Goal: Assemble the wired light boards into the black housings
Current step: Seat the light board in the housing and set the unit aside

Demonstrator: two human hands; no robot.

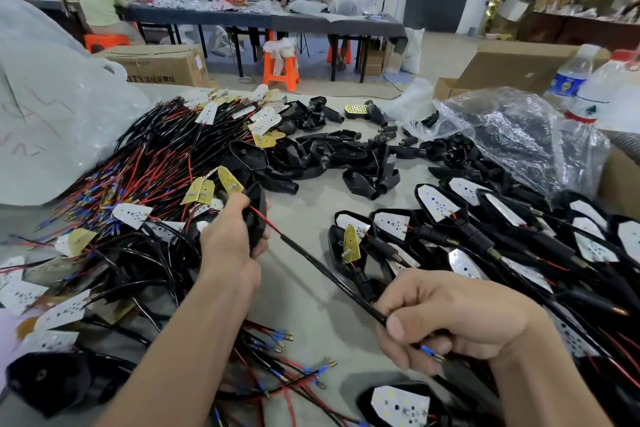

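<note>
My left hand [230, 239] grips a black housing [257, 215] held on edge above the table. A board's yellow underside [230, 180] pokes up behind my fingers. A red wire leaves the housing and runs into a black sleeved cable [325, 270] stretched down to my right hand [446, 315]. That hand pinches the cable's end, and a blue-tipped connector [429, 352] sticks out under the fingers. A heap of wired light boards [138, 184] lies to the left. Empty black housings [332, 156] are piled at centre. Assembled units [485, 229] lie in rows on the right.
A crumpled clear plastic bag [512, 135] and two water bottles [571, 76] stand at the right. A large white bag [45, 107] fills the left. Loose wire ends with blue connectors [284, 357] lie near the front edge. People sit at a far table [263, 19].
</note>
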